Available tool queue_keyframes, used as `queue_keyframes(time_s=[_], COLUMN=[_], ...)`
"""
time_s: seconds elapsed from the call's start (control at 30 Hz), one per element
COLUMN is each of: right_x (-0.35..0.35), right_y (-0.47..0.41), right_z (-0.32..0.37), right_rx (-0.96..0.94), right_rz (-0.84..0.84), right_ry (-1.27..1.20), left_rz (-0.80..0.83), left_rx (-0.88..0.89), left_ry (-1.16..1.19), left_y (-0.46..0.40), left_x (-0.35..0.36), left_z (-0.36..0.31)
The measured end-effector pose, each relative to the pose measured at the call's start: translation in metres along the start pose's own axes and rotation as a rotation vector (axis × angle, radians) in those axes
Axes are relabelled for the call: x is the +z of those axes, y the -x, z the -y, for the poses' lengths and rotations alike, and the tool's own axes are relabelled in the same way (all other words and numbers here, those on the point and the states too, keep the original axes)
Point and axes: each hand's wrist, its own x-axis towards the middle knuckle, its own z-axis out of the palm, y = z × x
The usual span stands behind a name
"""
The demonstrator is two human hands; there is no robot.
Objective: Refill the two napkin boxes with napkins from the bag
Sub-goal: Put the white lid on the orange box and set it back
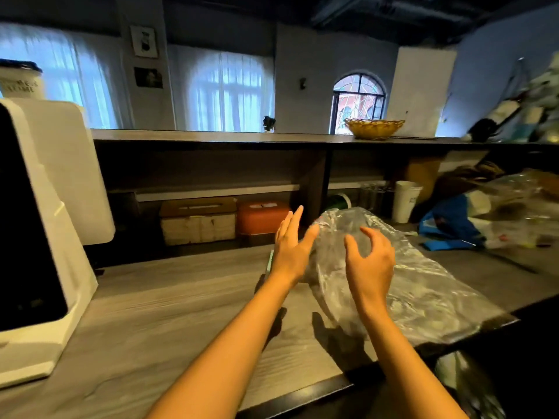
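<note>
At the far left of the frame a white machine with a dark front panel [39, 213] stands on the grey wood-grain surface [169, 300]. Right of it, at centre left under the shelf, sit my two napkin boxes: a wooden-topped box [198, 220] showing a row of white napkins through its front, and just beside it an orange box [261, 217] with a slot in its lid.

My left hand [290, 249] hovers at the centre of the frame, its fingers [295, 220] straight and slightly spread, holding nothing; its thumb tip lies against the edge of the bag. My right hand [370, 261] hovers just right of it over the bag, fingers [367, 231] curled like a claw but apart, gripping nothing as far as I can tell.

The clear crinkled plastic bag [423, 285] lies on the surface from centre to lower right. I cannot make out napkins inside it.

Further right stand a white paper cup [405, 201] and a heap of blue and clear wrappers [472, 222]. A yellow woven basket [373, 128] sits on the upper shelf.
</note>
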Motion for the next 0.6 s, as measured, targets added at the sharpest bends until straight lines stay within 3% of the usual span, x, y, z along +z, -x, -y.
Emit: queue_keyframes(time_s=[0.1,0.2,0.23,0.33,0.5,0.6], right_x=[-0.040,-0.059,-0.061,-0.049,-0.013,-0.013], right_y=[-0.024,-0.046,-0.050,-0.054,-0.054,-0.050], right_z=[-0.035,-0.073,-0.082,-0.096,-0.073,-0.052], right_rx=[0.095,0.352,0.437,0.562,0.684,0.524], right_rz=[-0.047,0.118,0.200,0.380,0.373,0.400], right_ry=[0.432,0.605,0.561,0.127,-0.372,-0.394], left_rz=[0.043,0.098,0.106,0.161,0.355,0.402], left_rx=[0.017,-0.060,-0.079,-0.177,-0.326,-0.283], left_ry=[-0.196,-0.193,-0.167,0.038,0.411,0.359], left_y=[-0.026,-0.041,-0.039,-0.019,0.020,0.033], left_x=[0.030,0.054,0.061,0.079,0.095,0.077], left_z=[-0.003,0.000,-0.001,0.001,-0.011,-0.018])
